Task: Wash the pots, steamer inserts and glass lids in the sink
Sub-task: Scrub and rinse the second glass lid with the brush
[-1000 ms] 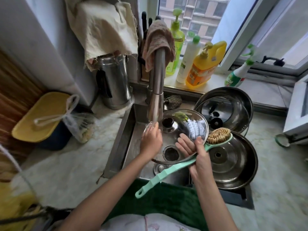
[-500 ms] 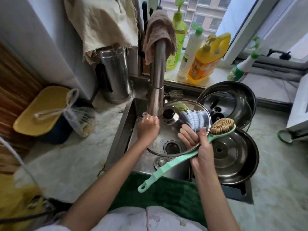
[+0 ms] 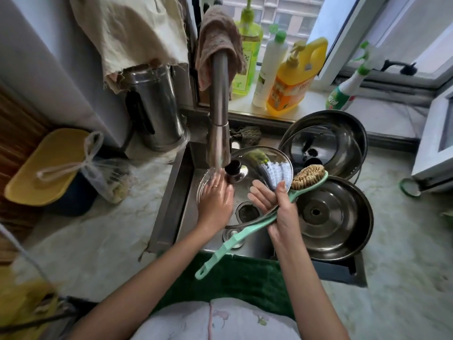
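Over the sink (image 3: 181,187) I hold a round glass lid (image 3: 255,165) with a black knob, tilted under the tap (image 3: 219,133). Water runs from the tap onto my left hand (image 3: 215,197), which lies flat on the lid's left side with straight fingers. My right hand (image 3: 282,212) grips the lid's right edge, thumb on top and fingers showing through the glass. The same hand holds a green long-handled brush (image 3: 307,176) against the rim, bristles up. A steel pot (image 3: 335,217) stands at the right. Behind it is another steel pot (image 3: 343,133) with a glass lid inside.
A cloth hangs over the tap. Soap bottles (image 3: 291,79) and a spray bottle (image 3: 343,92) line the window sill. A steel canister (image 3: 157,111), a yellow-lidded bin (image 3: 46,168) and a tied plastic bag (image 3: 110,177) stand on the left counter. A green mat (image 3: 232,278) lies at the sink's front.
My left hand has gone from the lid's left rim up onto its surface, under the tap's running water. The right hand keeps the lid and brush in the same hold.
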Motion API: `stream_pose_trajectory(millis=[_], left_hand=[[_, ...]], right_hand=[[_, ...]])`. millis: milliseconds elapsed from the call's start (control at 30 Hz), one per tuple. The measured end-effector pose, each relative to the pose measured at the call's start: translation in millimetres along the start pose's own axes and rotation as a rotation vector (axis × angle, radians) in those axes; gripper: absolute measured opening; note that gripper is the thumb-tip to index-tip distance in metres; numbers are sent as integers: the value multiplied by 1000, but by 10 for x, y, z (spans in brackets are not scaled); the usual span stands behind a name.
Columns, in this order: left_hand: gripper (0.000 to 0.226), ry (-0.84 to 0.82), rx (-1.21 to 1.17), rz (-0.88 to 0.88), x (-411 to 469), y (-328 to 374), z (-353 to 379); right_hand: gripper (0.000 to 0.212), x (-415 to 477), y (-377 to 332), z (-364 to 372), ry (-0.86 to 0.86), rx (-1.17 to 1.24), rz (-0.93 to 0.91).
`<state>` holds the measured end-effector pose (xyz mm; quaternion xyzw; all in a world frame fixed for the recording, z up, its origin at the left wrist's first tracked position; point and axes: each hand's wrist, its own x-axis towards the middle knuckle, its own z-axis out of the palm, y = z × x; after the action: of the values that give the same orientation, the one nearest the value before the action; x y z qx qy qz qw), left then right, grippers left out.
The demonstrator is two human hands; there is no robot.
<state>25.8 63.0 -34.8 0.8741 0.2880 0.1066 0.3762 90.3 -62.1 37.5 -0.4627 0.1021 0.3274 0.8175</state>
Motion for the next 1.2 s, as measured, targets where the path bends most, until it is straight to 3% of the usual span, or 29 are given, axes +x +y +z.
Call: stream_pose_trajectory(millis=[100, 167, 300, 433, 533, 600, 667, 767, 833, 900, 1033, 1200], left_hand=[[53, -3, -124, -103, 198, -201, -66], [45, -164, -115, -153, 401, -338, -127], [50, -494, -151, -62, 695, -298, -211], [50, -606, -147, -132, 878, -191, -217], [52, -646, -143, -202, 919, -239, -251], [55, -603, -83, -183, 850, -127, -272], [52, -435, 57, -78, 581, 108, -191], [58, -74, -79, 19, -66, 379, 55], [59, 48, -178, 82, -264, 242, 164], [56, 65, -249, 80, -88, 53, 132], [48, 51, -271, -182, 374, 115, 88], [50, 23, -265, 144, -322, 106, 118]], right_hand=[[36, -7, 20, -57, -23, -5, 35], [40, -13, 9, -97, -36, -73, 61], [43, -21, 12, -95, -132, -218, 95], [23, 35, 70, -49, -162, -312, 72], [21, 124, 109, 27, -141, -344, 40], [17, 183, 130, 64, -140, -379, 34], [23, 231, 177, 99, -131, -437, 18], [30, 299, 284, 95, -109, -560, -31], [32, 301, 342, 65, -128, -570, -13], [37, 297, 377, 49, -185, -562, 18], [29, 273, 352, 131, -236, -623, 13], [47, 315, 325, 127, -250, -640, 5]])
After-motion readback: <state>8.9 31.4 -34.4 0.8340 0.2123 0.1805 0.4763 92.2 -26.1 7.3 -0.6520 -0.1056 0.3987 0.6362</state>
